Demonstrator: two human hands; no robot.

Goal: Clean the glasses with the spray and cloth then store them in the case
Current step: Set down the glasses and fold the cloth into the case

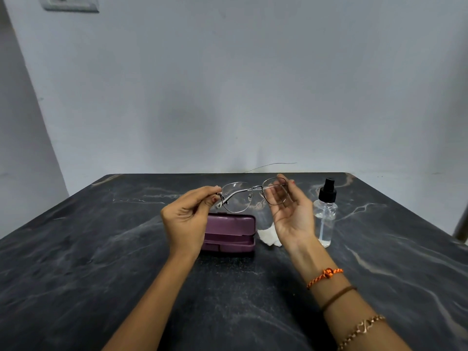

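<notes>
Thin metal-framed glasses (243, 192) are held up above the table between both hands, their temples folded. My left hand (187, 214) pinches the left end of the frame near the hinge. My right hand (291, 211) holds the right lens rim, fingers behind it and thumb in front. Below the glasses lies a closed purple case (231, 233) on the dark table. A crumpled white cloth (267, 235) rests right of the case, partly hidden by my right wrist. A clear spray bottle (325, 214) with a black nozzle stands upright to the right of my right hand.
The dark marbled table (101, 262) runs up to a grey wall (228, 84) at the back. A wall socket (71, 3) sits at the upper left. A pale object (462, 224) stands at the table's right edge.
</notes>
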